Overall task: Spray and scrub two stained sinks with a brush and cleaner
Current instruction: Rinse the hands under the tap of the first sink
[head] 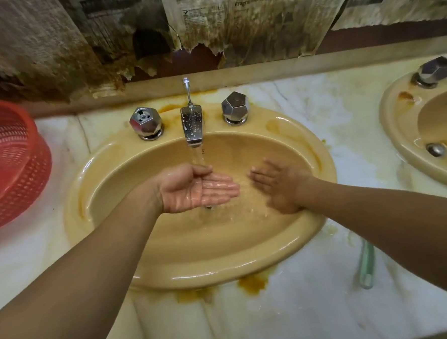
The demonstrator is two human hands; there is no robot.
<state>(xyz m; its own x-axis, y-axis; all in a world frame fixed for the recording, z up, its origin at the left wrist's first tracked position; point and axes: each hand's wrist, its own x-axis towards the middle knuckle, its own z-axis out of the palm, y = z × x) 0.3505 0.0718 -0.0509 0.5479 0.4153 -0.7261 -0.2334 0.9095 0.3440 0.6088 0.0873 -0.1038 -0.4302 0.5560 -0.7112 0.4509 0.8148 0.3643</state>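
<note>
Mid-frame, the left hand (192, 188) lies palm-up, fingers straight, under water from the tap (193, 126) over the tan sink (294, 233). The right hand (278, 183), spread, holds nothing beside it.

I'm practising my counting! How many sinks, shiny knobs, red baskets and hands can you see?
Sinks: 2
Shiny knobs: 3
Red baskets: 1
Hands: 2
Total: 8

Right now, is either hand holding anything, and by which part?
Nothing is held: left hand palm up under the running tap, right hand open over the sink.
</note>
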